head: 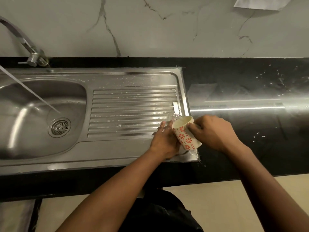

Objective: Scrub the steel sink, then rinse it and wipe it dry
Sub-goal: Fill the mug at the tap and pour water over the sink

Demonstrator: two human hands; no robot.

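Right grip (215, 133) is curled round a paper cup (185, 138), white with red flower print, thumb on the near side by the rim. Cup is tilted, mouth pointing far-left, over the right end of the drainboard (132, 111); a bit of clear water shows at the lip. Left grip (164, 141) is spread flat, fingers straight, palm down on the near right corner of the drainboard, just beside the cup; cannot tell if it touches the cup. Steel sink (117, 153) is set into the black tabletop (250, 131), basin (33, 101) on the left, ribbed drainboard on the right. Drainboard is wet, droplets and whitish streaks along the ribs. Tap (31, 56) sits at the far left corner behind the basin, and a thin water stream (30, 92) runs slantwise into the basin, landing just beside the drain strainer (59, 126). Tabletop right of the sink has white specks and glare. Marble-look wall (150, 30) behind. Both forearms bare, reaching in from the bottom edge
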